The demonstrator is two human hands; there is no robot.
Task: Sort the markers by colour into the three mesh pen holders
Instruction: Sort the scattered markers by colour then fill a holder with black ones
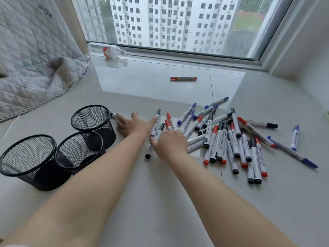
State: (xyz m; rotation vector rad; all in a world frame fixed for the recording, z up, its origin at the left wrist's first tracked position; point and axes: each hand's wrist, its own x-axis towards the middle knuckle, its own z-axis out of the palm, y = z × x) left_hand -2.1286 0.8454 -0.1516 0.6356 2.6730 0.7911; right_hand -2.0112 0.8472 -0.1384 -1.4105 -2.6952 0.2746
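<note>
The left hand (132, 124) lies spread, fingers straight, touching a black-capped marker (155, 124) whose long axis runs 12-to-6. The right hand (169, 141) grasps another black-capped marker (154, 141), cap toward 1 o'clock.

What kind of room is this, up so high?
Probably a flat's bay-window ledge high in a tower block: the big window looks onto apartment towers, a quilted blanket lies beside it, and markers cover the glossy sill.

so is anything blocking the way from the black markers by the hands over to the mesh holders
Nothing visible does. The black markers lie just right of the three mesh holders, with only bare surface and the left hand between them. All three holders are upright, open-topped and look empty.
</note>
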